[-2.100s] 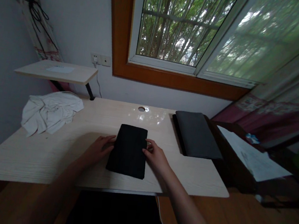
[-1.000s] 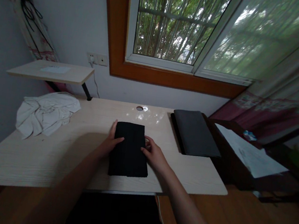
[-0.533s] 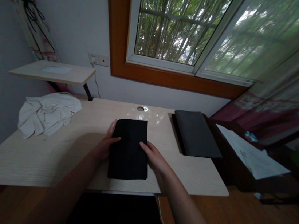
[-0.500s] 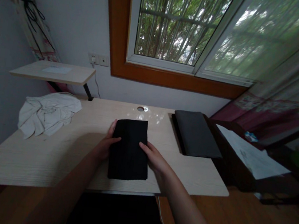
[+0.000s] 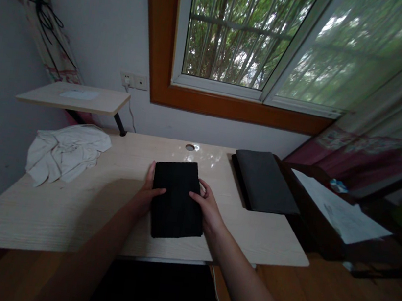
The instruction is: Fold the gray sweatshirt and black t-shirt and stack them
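Note:
Between my two hands is a flat black folded cloth [image 5: 178, 206], a neat rectangle with layered edges at its lower right corner. My left hand [image 5: 146, 195] grips its left side, thumb on top and fingers along the edge. On the opposite side, my right hand [image 5: 208, 206] holds the right edge with its thumb on the upper face and fingers bent round the side. The bundle is over the front middle of the pale wooden desk [image 5: 129, 161]; whether it rests on the surface I cannot tell.
A crumpled white cloth [image 5: 67, 150] lies at the left, near a small raised shelf [image 5: 78, 99]. To the right is a dark grey flat folder-like thing [image 5: 265, 181]. Beyond the desk's right edge lies white paper [image 5: 337, 208]. A window [image 5: 234, 36] is behind.
The black folded cloth has turned slightly, its lower end shifting right and a little up. My right hand's fingers now show more at the upper right edge. Both hands keep their hold.

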`<state>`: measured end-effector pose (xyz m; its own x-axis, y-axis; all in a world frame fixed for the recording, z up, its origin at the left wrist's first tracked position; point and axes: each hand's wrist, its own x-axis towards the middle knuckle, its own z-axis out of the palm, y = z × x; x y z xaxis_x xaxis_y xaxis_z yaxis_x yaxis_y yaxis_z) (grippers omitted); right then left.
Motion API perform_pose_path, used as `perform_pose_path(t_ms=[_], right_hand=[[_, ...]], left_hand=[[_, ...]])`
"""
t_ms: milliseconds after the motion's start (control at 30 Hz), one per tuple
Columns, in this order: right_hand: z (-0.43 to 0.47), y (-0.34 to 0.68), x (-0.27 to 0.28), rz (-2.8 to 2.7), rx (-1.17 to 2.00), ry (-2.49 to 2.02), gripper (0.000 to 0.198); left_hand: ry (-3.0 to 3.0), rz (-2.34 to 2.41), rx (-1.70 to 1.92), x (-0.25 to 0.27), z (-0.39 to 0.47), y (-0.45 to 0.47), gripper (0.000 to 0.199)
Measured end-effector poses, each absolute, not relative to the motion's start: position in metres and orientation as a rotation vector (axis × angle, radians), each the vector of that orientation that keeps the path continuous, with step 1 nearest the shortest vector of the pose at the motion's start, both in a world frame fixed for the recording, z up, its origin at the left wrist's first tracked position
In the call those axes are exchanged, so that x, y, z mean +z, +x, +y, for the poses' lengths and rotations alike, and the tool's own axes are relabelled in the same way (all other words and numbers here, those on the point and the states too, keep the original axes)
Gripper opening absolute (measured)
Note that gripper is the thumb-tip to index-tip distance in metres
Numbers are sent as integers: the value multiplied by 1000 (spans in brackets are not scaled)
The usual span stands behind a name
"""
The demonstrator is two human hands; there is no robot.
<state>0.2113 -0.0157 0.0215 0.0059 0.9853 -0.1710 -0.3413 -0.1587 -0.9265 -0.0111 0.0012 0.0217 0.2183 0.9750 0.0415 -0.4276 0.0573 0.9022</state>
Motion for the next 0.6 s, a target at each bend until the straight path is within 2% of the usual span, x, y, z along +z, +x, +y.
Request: perform_pose_path(t_ms=[233,433,600], right_hand=[[-18,215,26,-785,1653,-1174,41],[-23,225,40,-975,1933,-1166,39],[-25,227,37,-1018,1939,-1064,36]], left_hand=[[999,681,1238,28,-4,-12,123],[1014,649,1205,32,-7,-15,121],[1011,640,1161,31,-7,-16,118]])
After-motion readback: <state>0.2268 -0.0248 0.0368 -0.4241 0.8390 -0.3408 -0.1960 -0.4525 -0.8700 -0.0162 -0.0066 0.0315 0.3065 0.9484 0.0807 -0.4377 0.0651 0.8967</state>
